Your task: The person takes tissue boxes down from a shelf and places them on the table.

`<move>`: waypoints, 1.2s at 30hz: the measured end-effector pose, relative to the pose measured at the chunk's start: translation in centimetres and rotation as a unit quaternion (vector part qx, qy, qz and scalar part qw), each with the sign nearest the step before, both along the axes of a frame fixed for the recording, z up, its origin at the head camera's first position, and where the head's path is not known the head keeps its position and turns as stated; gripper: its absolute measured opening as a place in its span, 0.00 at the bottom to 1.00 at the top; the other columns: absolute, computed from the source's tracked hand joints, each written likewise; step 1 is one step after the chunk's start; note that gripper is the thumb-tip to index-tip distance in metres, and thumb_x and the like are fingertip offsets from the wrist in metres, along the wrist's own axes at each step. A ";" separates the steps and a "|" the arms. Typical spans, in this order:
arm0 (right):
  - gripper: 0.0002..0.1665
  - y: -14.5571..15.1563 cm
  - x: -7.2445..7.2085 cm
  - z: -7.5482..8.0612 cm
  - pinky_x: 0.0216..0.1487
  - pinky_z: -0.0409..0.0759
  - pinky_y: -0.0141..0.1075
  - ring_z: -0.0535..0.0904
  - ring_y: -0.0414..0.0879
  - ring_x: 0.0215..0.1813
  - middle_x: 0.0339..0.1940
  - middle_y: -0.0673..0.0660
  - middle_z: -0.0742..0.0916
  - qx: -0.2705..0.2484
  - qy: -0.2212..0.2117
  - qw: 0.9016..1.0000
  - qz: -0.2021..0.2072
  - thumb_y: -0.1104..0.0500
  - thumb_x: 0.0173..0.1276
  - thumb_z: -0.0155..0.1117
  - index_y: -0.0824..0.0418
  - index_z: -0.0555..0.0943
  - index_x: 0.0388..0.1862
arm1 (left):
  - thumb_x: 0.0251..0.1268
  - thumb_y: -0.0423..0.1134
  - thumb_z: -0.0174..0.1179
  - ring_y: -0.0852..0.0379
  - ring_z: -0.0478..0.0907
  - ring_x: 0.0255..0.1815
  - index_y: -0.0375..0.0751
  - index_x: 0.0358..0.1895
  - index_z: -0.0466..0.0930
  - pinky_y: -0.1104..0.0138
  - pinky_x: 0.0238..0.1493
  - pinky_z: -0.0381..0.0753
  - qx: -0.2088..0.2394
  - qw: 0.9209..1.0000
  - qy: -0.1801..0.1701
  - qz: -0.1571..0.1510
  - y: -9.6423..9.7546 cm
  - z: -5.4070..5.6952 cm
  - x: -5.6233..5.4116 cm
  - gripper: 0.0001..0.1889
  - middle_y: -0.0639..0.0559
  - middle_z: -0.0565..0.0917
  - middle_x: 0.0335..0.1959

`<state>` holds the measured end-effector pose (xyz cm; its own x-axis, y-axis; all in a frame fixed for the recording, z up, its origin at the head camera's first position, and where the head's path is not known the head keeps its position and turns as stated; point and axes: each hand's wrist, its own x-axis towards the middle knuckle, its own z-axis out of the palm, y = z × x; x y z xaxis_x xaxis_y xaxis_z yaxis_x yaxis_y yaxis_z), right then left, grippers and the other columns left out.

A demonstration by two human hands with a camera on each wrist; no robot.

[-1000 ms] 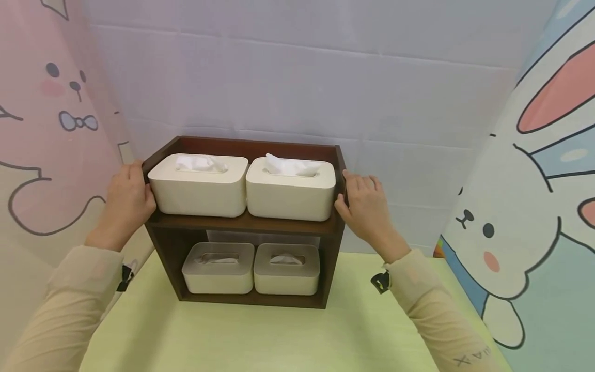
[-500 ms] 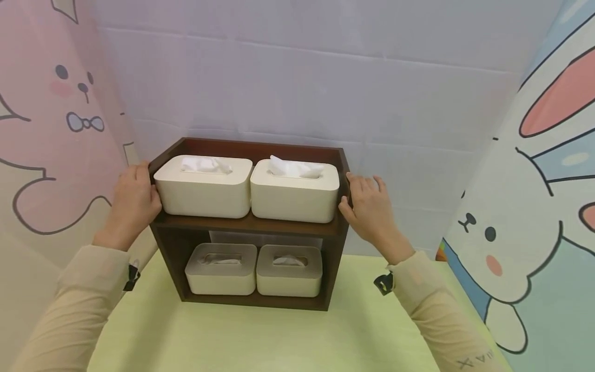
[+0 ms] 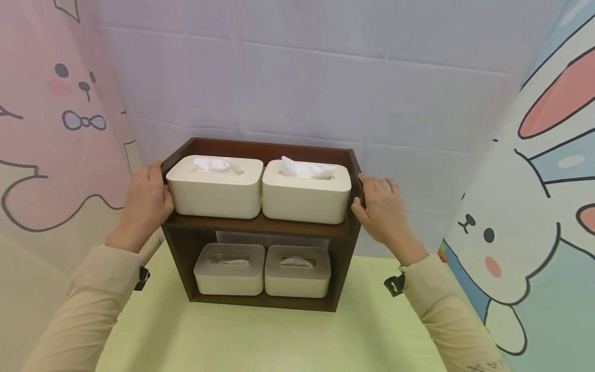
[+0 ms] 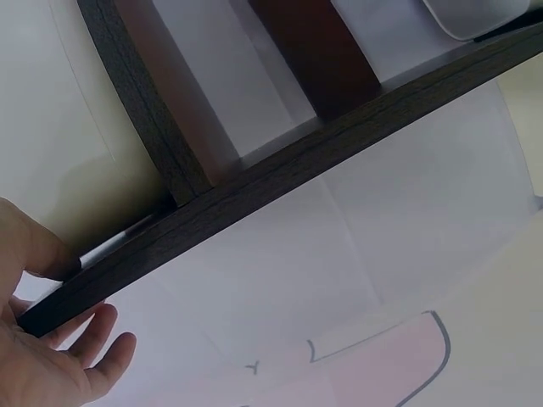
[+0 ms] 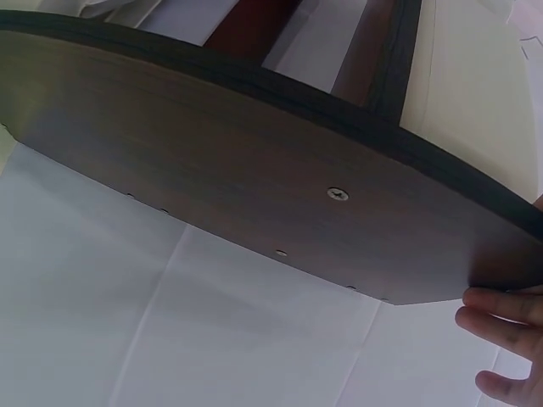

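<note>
Your left hand [image 3: 145, 204] grips the left side panel of the shelf [image 3: 267, 224], its thumb and fingers on opposite faces. Your right hand [image 3: 383, 209] grips the right panel. The shelf is on the counter [image 3: 260, 338], holding two tissue boxes [image 3: 216, 195] per level.

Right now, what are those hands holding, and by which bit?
The dark brown shelf: the left hand grips its left panel near the top, the right hand grips its right panel near the top.
</note>
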<state>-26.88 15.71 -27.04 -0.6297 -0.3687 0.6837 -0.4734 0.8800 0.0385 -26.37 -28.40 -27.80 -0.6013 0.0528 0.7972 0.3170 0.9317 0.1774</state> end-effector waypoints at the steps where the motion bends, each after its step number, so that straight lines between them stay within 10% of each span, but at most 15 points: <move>1: 0.28 0.1 0.0 0.0 0.65 0.59 0.54 0.74 0.59 0.56 0.54 0.66 0.79 0.000 0.000 1.000 0.001 0.56 0.63 0.48 0.70 0.67 0.60 | 0.50 0.23 0.47 0.26 0.66 0.40 0.15 0.54 0.63 0.39 0.40 0.66 0.001 1.000 -0.002 0.000 0.1 0.0 0.0 0.24 0.21 0.70 0.43; 36: 0.27 5.1 0.2 0.0 0.60 0.63 0.54 0.74 0.62 0.51 0.49 0.67 0.79 -0.018 0.009 1.000 -0.011 0.57 0.61 0.49 0.70 0.69 0.57 | 0.53 0.25 0.50 0.28 0.69 0.42 0.16 0.55 0.64 0.41 0.46 0.69 -0.030 0.998 -0.035 -0.031 4.1 0.4 -0.1 0.24 0.23 0.73 0.46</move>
